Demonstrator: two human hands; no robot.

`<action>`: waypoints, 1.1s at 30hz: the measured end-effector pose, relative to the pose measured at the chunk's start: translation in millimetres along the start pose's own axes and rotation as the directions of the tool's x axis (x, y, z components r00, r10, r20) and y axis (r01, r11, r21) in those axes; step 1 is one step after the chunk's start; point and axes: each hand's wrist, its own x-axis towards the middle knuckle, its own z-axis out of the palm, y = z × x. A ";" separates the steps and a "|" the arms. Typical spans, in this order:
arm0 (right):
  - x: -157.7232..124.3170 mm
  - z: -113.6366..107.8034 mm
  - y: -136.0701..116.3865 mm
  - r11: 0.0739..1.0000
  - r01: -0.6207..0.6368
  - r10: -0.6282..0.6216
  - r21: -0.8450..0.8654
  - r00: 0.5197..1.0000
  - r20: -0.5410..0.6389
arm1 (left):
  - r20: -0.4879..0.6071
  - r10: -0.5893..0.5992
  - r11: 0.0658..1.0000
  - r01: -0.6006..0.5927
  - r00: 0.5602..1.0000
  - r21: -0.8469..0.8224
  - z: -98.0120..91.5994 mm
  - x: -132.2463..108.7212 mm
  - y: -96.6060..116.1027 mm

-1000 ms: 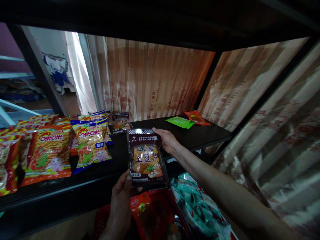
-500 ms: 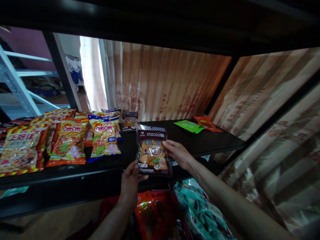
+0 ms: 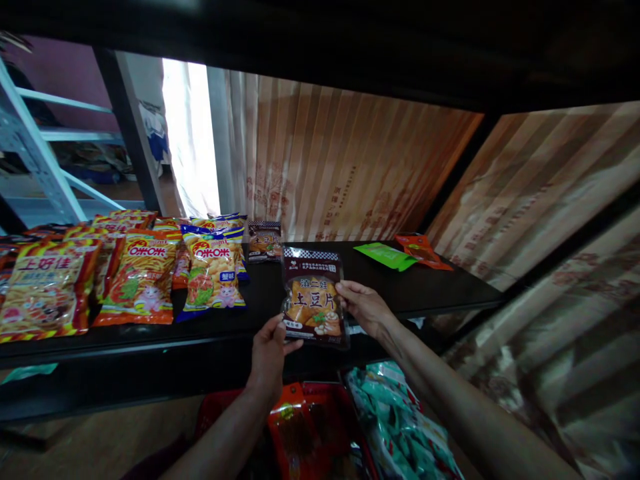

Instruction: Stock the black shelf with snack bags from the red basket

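Observation:
A dark brown bag of potato chips [image 3: 314, 300] with a checked top edge is held upright at the front of the black shelf [image 3: 425, 287]. My left hand [image 3: 270, 347] pinches its lower left corner, thumb on the front. On the right edge, about mid-height, my right hand [image 3: 367, 307] grips the bag between thumb and fingers. Behind it, a matching brown bag [image 3: 265, 241] stands at the back of the shelf. Just left are a blue-edged snack bag [image 3: 213, 270] and an orange snack bag [image 3: 140, 277].
Red and yellow noodle snack bags [image 3: 50, 290] stand at the far left. A green packet [image 3: 385, 255] and an orange packet [image 3: 424, 250] lie at the back right. Below the shelf are orange packets [image 3: 300, 433] and teal packets [image 3: 400, 420]. Striped curtains [image 3: 350, 160] hang behind.
The view has shifted slightly, so most shelf things appear a little further right. Both hands keep their hold on the brown bag, which stays upright at the shelf's front.

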 end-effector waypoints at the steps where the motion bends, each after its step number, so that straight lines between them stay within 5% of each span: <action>1: 1.0 0.7 -0.6 1.000 0.001 -0.001 -0.007 1.000 0.001 | -0.007 -0.003 1.000 0.003 1.000 0.000 -0.3 1.2 -1.4; 14: 9.4 22.8 3.4 0.939 0.307 -0.333 -0.156 0.927 -0.175 | 0.041 0.052 0.998 -0.052 0.998 -0.019 4.0 11.4 1.8; 18: 11.1 25.1 7.7 0.985 0.172 -0.172 -0.014 0.970 -0.171 | 0.009 0.058 0.998 -0.058 0.998 -0.034 6.6 16.2 3.2; 22: 6.5 21.6 11.1 0.999 0.012 -0.012 0.043 1.000 0.001 | 0.002 0.072 0.997 -0.072 0.997 -0.009 10.7 23.2 7.1; 28: -3.1 20.8 12.4 0.982 -0.171 0.140 0.081 0.944 0.298 | -0.012 0.077 0.997 -0.077 0.997 0.002 15.6 34.7 13.8; 33: -2.4 22.3 12.7 0.977 -0.198 0.162 0.077 0.929 0.333 | -0.036 0.080 0.997 -0.080 0.996 -0.002 18.2 38.5 16.7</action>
